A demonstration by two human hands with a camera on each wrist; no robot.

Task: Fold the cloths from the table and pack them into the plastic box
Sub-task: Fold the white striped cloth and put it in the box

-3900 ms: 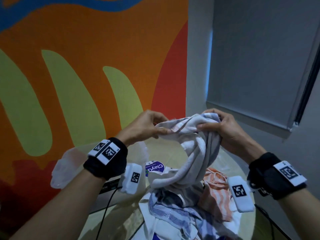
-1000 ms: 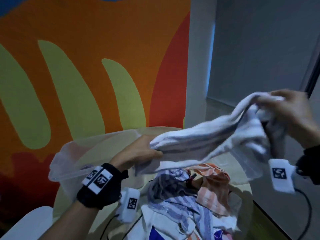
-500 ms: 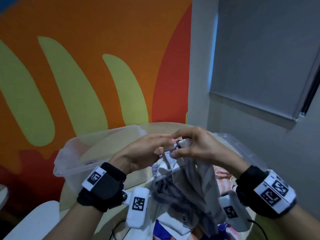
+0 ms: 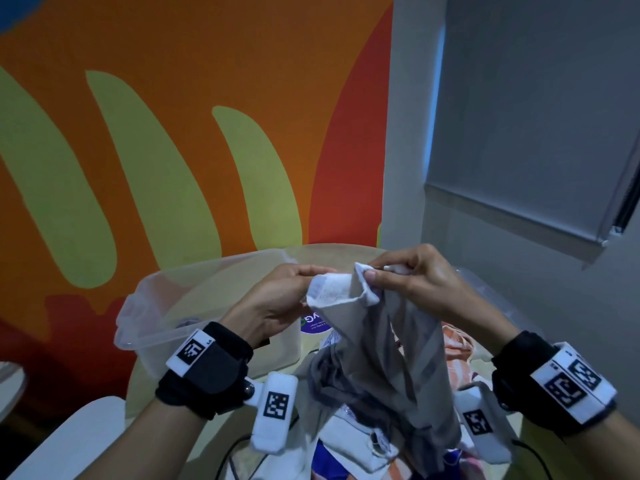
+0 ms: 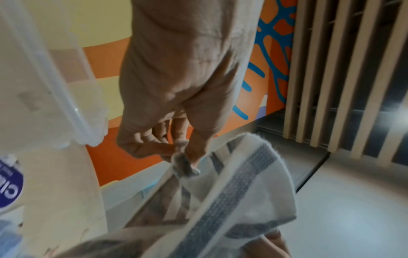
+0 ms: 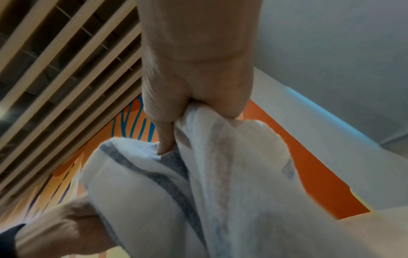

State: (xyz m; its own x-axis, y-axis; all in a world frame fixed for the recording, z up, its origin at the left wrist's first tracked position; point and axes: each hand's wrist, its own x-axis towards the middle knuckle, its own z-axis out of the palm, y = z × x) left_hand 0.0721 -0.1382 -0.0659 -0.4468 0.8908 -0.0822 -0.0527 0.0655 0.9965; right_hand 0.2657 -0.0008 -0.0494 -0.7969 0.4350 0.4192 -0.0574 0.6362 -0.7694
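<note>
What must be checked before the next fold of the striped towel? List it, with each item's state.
1. Left hand pinches a corner of the striped towel: ok.
2. Right hand grips the top edge: ok.
3. Towel hanging flat, untwisted: not ok, it is bunched.
4. Towel clear of the cloth pile: cannot tell.
5. Plastic box open, lid off: ok.
6. Room inside the box: cannot tell.

The head camera looked down from above the bench point(image 4: 346, 251); both wrist cameras looked up, close on the shared towel point(image 4: 398, 358).
</note>
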